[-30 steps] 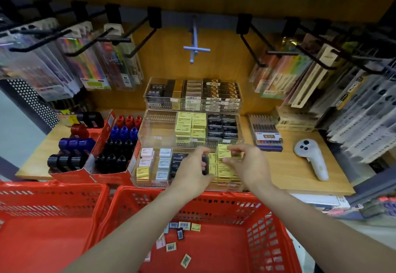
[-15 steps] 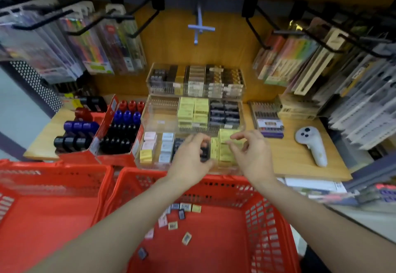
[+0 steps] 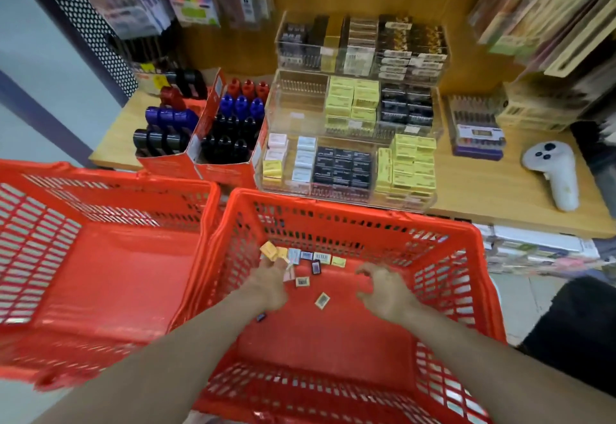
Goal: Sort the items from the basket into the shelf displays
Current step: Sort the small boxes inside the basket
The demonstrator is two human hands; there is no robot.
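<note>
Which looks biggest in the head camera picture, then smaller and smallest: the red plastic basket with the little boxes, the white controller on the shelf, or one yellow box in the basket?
1. Red plastic basket
2. White controller
3. Small yellow box

The basket is nearer the camera, but the order is clear.

I see a red lattice-walled plastic basket (image 3: pixel 466 290) with a smooth, faintly glossy floor. Behind it stands a clear, glossy tiered plastic display case (image 3: pixel 293 113) on a matt light wooden shelf (image 3: pixel 493 187). The white plastic handheld controller (image 3: pixel 553 177) looks smooth, and the small yellow boxes (image 3: pixel 413 163) look like matt card.
</note>
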